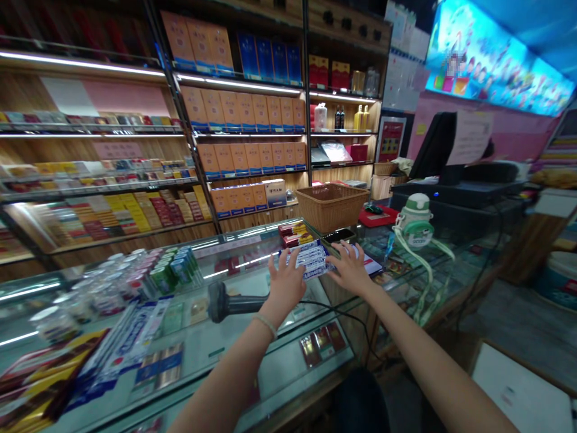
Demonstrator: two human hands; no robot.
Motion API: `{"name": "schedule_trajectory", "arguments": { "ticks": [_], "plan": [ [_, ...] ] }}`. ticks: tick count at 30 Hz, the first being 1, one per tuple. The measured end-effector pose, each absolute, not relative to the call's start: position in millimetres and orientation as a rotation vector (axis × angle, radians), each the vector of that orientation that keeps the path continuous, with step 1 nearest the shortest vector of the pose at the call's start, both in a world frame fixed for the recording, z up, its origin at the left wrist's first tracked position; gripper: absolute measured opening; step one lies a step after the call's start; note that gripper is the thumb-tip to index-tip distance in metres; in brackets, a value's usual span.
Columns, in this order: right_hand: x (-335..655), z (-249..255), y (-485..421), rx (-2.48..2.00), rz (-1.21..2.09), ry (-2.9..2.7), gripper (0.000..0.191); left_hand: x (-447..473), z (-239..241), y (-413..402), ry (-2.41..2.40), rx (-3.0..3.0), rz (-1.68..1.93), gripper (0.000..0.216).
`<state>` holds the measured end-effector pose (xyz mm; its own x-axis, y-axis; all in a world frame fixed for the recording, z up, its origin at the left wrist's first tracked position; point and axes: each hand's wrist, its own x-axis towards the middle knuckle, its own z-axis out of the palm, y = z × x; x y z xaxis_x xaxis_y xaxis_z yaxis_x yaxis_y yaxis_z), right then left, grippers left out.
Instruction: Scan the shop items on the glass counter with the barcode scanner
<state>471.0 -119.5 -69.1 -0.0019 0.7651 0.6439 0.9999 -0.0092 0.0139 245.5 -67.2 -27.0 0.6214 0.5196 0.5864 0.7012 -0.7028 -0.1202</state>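
The left hand [288, 279] is at the left end of a row of blue-and-white packets [312, 260], fingers spread and curved over the edge. The right hand [351, 267] is at the right end, its fingers likewise parted. Whether either hand pinches the packets cannot be told. The packets are between the two hands, above the far part of the glass counter [198, 334].

A pale band [267, 325] encircles the left wrist. A dark handheld scanner [218, 302] lies on the counter to the left of that wrist. Just beyond the packets are red-and-yellow packs [295, 233], with a brown woven basket [331, 207] farther off. A green-and-white bottle [416, 222] with a strap stands to the right. At near left, long blue-and-white wrappers [130, 337] lie beside red-and-yellow wrappers [54, 379]; green and blue containers [175, 270] stand beyond them.
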Motion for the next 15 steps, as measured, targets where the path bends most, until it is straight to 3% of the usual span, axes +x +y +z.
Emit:
{"name": "schedule_trajectory", "arguments": {
  "ticks": [15],
  "plan": [
    [460.4,-62.9,-109.2,-1.899,-0.648,-1.778,0.025,251.0,-27.8,-61.3,-1.029,-2.49,-0.713,0.029]
  ]
}}
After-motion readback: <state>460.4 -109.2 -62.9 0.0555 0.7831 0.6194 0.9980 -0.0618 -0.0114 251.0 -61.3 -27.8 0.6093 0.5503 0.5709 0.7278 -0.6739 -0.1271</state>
